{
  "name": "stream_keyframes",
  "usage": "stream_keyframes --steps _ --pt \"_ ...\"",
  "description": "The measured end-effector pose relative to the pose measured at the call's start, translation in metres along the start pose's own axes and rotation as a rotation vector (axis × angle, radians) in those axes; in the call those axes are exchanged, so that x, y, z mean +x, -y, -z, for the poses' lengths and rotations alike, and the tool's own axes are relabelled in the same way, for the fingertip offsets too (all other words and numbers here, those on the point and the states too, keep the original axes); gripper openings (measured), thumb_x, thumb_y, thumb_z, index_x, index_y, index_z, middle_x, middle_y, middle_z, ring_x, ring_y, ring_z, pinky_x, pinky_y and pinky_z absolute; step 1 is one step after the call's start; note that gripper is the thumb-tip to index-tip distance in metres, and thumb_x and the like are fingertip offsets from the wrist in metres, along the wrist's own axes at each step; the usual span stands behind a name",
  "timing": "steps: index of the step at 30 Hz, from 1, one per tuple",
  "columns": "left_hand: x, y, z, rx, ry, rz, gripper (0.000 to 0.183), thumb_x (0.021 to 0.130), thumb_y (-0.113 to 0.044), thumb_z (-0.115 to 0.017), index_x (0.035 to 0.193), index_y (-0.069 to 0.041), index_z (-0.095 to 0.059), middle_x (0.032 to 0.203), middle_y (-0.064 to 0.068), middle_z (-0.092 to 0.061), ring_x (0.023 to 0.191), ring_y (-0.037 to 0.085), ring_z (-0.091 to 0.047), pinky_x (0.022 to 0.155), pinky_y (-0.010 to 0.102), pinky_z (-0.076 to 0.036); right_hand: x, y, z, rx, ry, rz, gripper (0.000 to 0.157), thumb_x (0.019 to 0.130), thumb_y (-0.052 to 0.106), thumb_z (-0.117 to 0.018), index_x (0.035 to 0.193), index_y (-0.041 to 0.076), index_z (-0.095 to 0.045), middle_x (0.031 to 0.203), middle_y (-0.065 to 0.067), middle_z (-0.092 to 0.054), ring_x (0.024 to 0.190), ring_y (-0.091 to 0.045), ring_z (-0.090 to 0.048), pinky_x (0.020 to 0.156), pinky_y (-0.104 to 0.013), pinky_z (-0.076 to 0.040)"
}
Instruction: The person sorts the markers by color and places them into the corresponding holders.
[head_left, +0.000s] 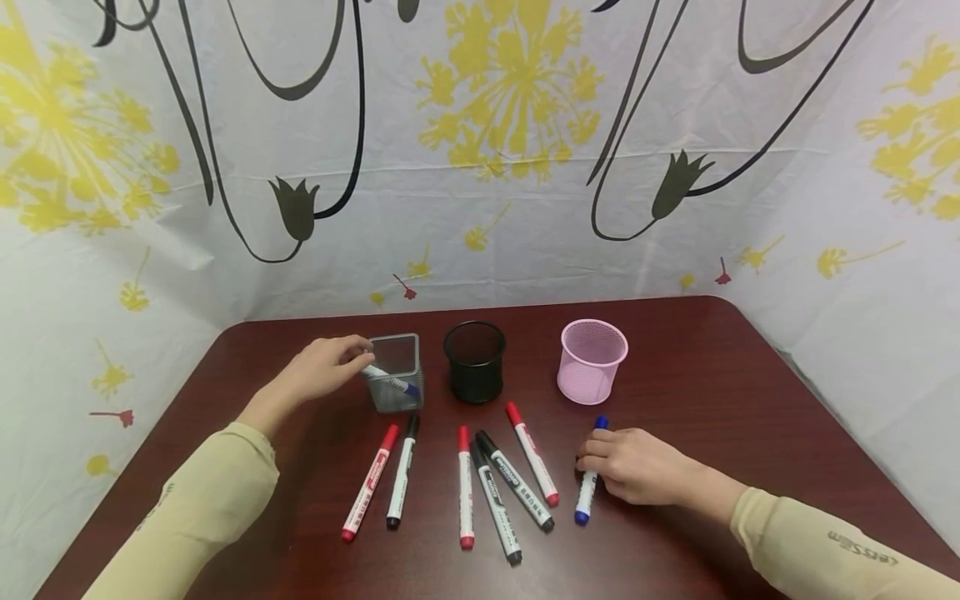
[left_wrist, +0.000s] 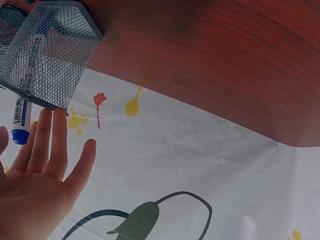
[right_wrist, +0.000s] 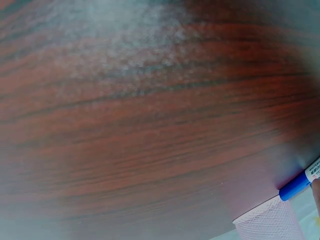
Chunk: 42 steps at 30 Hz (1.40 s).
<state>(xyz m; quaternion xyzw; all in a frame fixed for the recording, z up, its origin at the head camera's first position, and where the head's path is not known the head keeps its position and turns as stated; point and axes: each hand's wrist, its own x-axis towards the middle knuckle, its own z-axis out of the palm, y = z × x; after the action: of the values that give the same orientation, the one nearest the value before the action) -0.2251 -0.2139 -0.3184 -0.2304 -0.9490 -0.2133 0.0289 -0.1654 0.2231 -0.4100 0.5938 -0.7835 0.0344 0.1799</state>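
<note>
My left hand (head_left: 326,368) is at the left rim of a grey square mesh pen holder (head_left: 397,398). A blue-capped whiteboard marker (left_wrist: 21,114) leans inside that holder, one blue end sticking out past the rim. In the left wrist view, the fingers spread out straight around this end, fingertips right at the rim. On the table at right, my right hand (head_left: 637,468) grips another blue whiteboard marker (head_left: 587,497) from above, covering its middle. That marker's blue cap (right_wrist: 295,187) points toward the pink mesh pen holder (head_left: 587,379), as the right wrist view also shows.
A black round mesh pen holder (head_left: 477,379) stands between the grey and pink ones. Several red and black markers lie in front, including a red marker (head_left: 371,483) at left and a black marker (head_left: 497,504) near the middle. A patterned cloth (head_left: 480,250) hangs behind the table.
</note>
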Motion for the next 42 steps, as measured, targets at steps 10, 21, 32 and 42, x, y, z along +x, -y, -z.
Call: stream_keyframes --steps 10,21,32,42 --pt "-0.001 0.001 -0.001 -0.002 -0.004 -0.001 0.028 0.088 -0.020 -0.054 0.108 -0.002 -0.058 0.092 0.008 -0.063 0.086 0.024 -0.057 0.075 0.043 -0.043 0.003 0.001 -0.001 -0.095 0.054 0.014 0.025 0.066 0.005 -0.048 0.085 0.015 -0.061 0.078 0.007 -0.052 0.073 -0.012 -0.046 0.051 -0.024 -0.038" --pt "-0.001 0.000 -0.001 0.001 -0.006 -0.004 0.027 0.088 -0.020 -0.054 0.107 -0.002 -0.059 0.091 0.007 -0.063 0.084 0.022 -0.057 0.073 0.042 -0.043 0.004 -0.001 0.005 -0.115 0.005 0.018 0.025 0.066 0.006 -0.043 0.084 0.015 -0.058 0.075 0.007 -0.050 0.071 -0.013 -0.046 0.053 -0.026 -0.040" --pt "-0.001 -0.002 0.002 0.003 -0.011 -0.004 0.028 0.088 -0.021 -0.054 0.108 -0.001 -0.058 0.091 0.007 -0.063 0.083 0.022 -0.056 0.074 0.042 -0.043 0.015 0.001 0.013 -0.051 -0.050 0.009 0.027 0.065 0.008 -0.051 0.090 0.015 -0.060 0.078 0.009 -0.051 0.068 -0.009 -0.045 0.052 -0.024 -0.040" --pt "-0.002 -0.002 0.001 0.000 -0.002 0.005 0.028 0.088 -0.020 -0.054 0.108 -0.001 -0.058 0.091 0.007 -0.062 0.083 0.022 -0.056 0.074 0.042 -0.044 0.026 0.008 0.019 -0.015 -0.116 0.043 0.026 0.075 0.011 -0.040 0.092 0.014 -0.060 0.083 0.010 -0.052 0.070 -0.008 -0.047 0.055 -0.024 -0.041"
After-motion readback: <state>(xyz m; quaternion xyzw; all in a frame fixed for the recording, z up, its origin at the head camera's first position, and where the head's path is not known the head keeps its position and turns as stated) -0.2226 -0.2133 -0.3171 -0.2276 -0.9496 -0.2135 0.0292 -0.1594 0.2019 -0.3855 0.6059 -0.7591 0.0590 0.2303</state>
